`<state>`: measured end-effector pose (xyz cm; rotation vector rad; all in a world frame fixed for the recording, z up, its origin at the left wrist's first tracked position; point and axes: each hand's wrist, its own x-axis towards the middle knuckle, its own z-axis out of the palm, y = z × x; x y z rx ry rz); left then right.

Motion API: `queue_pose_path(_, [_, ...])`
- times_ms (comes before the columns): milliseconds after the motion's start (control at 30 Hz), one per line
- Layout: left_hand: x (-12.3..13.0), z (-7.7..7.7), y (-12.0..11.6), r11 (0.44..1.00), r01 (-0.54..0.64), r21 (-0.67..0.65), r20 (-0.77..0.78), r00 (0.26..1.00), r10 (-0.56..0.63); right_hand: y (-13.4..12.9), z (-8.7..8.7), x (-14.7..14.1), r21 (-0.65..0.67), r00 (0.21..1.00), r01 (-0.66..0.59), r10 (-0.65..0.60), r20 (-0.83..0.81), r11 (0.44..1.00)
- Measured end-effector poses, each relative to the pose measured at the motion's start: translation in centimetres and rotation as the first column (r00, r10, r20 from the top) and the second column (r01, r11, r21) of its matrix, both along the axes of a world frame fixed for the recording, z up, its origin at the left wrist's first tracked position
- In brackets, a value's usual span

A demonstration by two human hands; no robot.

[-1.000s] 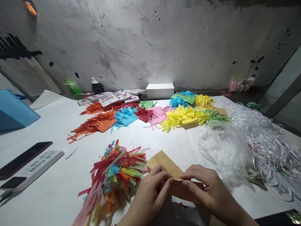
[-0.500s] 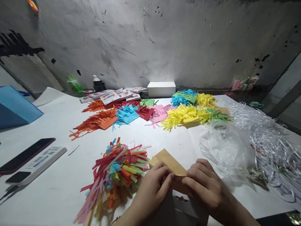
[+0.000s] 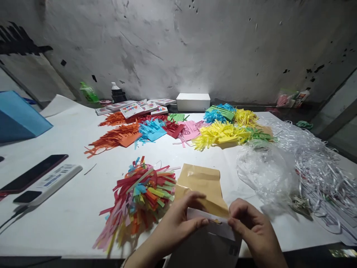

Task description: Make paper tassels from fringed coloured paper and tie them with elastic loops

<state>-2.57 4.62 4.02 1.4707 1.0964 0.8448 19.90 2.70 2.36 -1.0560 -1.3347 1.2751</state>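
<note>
My left hand [image 3: 178, 221] pinches the top flap of a flat white box [image 3: 208, 247] at its left side, thumb in front and fingers behind. At the flap's right corner, my right hand [image 3: 252, 230] closes with thumb and index finger. A hang hole in the flap shows tan through it. Behind the flap, a creased sheet of tan paper [image 3: 199, 180] stretches away over the table; how its near end meets the box is hidden. Just left of my left hand lies a bunch of multicoloured paper tassels [image 3: 142, 201].
Fringed paper bundles in orange [image 3: 117, 137], blue [image 3: 152, 130] and yellow [image 3: 223, 134] cross the table's far side, before flat printed boxes [image 3: 132, 109] and a white box [image 3: 193, 101]. Clear plastic [image 3: 267, 175] and white ribbon [image 3: 315, 163] lie right; a phone [image 3: 39, 171] lies left.
The tan paper has gone from folded under my fingers to lying spread out beyond the flap. My hands have shifted onto the white flap, and the view has tilted slightly.
</note>
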Motion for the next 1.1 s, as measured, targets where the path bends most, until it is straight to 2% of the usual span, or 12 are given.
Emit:
queue_pose_path(100, [-0.8,0.0,-0.7,0.994,0.012,-0.105,0.044,0.999,-0.007,-0.7,1.2,0.2,0.087,0.999,-0.015,0.011,0.048,0.996])
queue_pose_path(200, [-1.2,0.3,-1.1,0.986,-0.079,-0.144,0.135,0.986,0.098,-1.7,2.3,-0.1,0.138,0.964,-0.196,0.165,0.21,0.971])
queue_pose_path(267, [-1.1,0.7,-1.4,0.983,-0.106,-0.147,0.182,0.974,0.133,-2.2,2.4,-0.8,0.121,0.931,-0.228,0.179,0.319,0.966])
queue_pose_path(400, [-0.8,1.3,-2.2,0.983,-0.12,-0.136,0.224,0.963,0.149,-2.5,1.8,-2.4,0.166,0.919,-0.126,0.052,0.392,0.978])
queue_pose_path(667, [-0.8,2.0,-3.5,0.985,-0.123,-0.123,0.272,0.95,0.153,-3.2,2.0,-3.1,0.292,0.889,-0.145,-0.005,0.458,0.946])
queue_pose_path(767, [-0.8,2.1,-3.8,0.983,-0.122,-0.135,0.292,0.943,0.157,-3.5,1.9,-3.4,0.393,0.874,-0.122,-0.089,0.478,0.912])
queue_pose_path(900, [-0.7,2.2,-4.0,0.983,-0.104,-0.151,0.323,0.935,0.148,-3.8,1.4,-3.9,0.548,0.847,-0.085,-0.23,0.48,0.832])
queue_pose_path(1100, [-0.9,2.0,-4.1,0.978,-0.067,-0.198,0.388,0.911,0.141,-4.2,0.4,-4.2,0.619,0.802,-0.049,-0.339,0.492,0.784])
